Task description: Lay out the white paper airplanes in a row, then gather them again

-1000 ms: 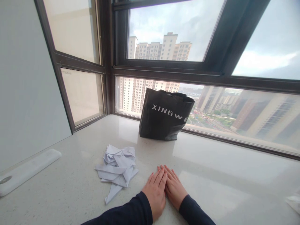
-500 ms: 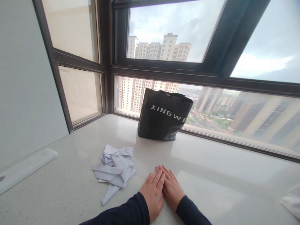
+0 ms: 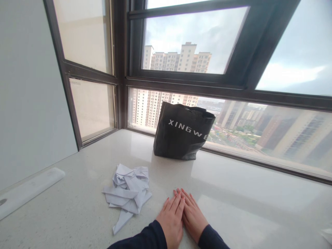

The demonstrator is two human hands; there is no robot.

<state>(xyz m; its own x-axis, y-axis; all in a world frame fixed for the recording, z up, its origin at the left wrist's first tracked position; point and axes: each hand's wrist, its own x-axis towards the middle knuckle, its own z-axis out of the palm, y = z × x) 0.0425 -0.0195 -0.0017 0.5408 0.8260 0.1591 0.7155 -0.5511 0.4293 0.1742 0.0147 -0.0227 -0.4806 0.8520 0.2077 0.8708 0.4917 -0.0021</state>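
My left hand (image 3: pixel 170 218) lies flat with its fingers stretched out, partly over the fingers of my right hand (image 3: pixel 194 218). Both rest on the pale speckled counter (image 3: pixel 233 207), and neither holds anything. To the left of my hands lies a heap of folded white paper pieces (image 3: pixel 129 192), one long strip pointing toward me. Beyond my hands a black bag (image 3: pixel 181 135) with white lettering stands upright, its top partly open. What is in the bag is hidden.
A long white flat object (image 3: pixel 31 192) with a dark hole lies on the counter at the left. A whitish scrap (image 3: pixel 327 233) shows at the right edge. Dark-framed windows (image 3: pixel 186 83) close off the back, and a pale panel (image 3: pixel 33 86) stands on the left.
The whole view has shifted slightly, so things sit a little lower in the picture. My hands keep their overlapped pose; the papers and the bag stay where they were.
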